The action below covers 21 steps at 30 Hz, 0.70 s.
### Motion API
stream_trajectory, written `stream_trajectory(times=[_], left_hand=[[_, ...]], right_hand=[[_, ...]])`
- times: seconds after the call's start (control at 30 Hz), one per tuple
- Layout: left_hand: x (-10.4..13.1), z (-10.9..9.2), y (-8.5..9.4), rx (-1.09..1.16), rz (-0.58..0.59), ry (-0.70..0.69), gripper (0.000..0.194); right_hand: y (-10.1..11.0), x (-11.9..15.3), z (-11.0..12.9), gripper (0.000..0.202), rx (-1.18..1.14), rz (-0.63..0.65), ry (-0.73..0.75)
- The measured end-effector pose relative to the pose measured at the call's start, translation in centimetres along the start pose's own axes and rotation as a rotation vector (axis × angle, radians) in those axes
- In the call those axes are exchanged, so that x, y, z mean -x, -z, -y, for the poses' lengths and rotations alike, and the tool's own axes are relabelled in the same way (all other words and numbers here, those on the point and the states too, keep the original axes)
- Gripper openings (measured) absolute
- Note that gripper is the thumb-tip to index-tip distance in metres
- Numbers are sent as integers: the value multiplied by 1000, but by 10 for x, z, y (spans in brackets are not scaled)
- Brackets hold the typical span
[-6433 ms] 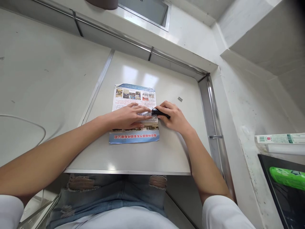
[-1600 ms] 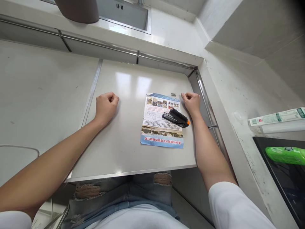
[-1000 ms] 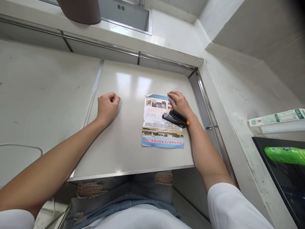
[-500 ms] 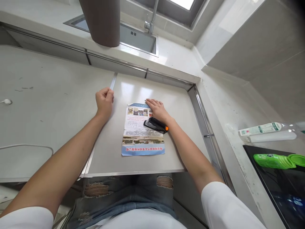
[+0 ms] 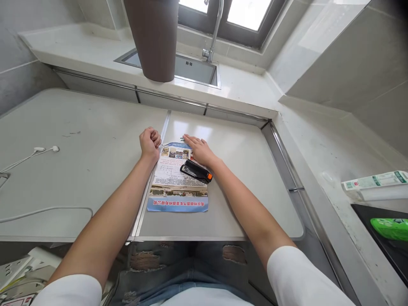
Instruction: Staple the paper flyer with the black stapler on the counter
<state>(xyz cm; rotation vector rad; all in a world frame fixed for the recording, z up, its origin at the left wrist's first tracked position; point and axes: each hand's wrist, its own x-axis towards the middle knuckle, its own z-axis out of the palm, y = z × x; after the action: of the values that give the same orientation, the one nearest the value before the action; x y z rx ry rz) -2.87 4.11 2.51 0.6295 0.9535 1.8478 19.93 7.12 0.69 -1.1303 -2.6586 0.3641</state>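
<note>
A printed leaflet [image 5: 178, 204] lies flat on the table, its left edge close to the seam strip. On top of it rests a black stapler [image 5: 196, 171] with an orange end, tilted across the page beside my right wrist. My right hand [image 5: 200, 149] lies palm down over the leaflet's far right part, fingers stretched out. By its fingertips is a small thin dark piece [image 5: 182, 139], too small to name. Curled into a fist, my left hand [image 5: 149, 143] rests at the seam, left of the leaflet's top; nothing shows in it.
White cables with plugs [image 5: 47, 149] lie on the table's left half [image 5: 105, 131]. Beyond the table are a sink [image 5: 197, 68], its faucet [image 5: 210, 46] and a brown cylindrical object [image 5: 156, 46]. A green bottle [image 5: 390, 228] and a white-green package [image 5: 376, 182] are at the right.
The leaflet, with the stapler and my right hand on it, has shifted left towards the seam. My left hand stays a fist near the seam. The view has tilted up and turned left.
</note>
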Motion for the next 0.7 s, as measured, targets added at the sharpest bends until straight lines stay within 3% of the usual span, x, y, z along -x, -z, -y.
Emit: stream_trajectory(times=[0.1, 0.2, 0.43, 0.53, 0.7], left_hand=[[0, 1, 1, -25, 33, 9, 54], [-2, 2, 2, -33, 54, 14, 53], [-1, 5, -2, -96, 58, 20, 50], [-1, 4, -4, -129, 91, -4, 44], [0, 3, -7, -183, 99, -34, 43]], right_hand=[[11, 20, -19, 67, -4, -98, -43], [25, 54, -54, 47, 27, -147, -118], [57, 133, -139, 39, 48, -284, -311], [58, 145, -152, 38, 49, -337, -342], [51, 143, -154, 39, 79, -365, -364]])
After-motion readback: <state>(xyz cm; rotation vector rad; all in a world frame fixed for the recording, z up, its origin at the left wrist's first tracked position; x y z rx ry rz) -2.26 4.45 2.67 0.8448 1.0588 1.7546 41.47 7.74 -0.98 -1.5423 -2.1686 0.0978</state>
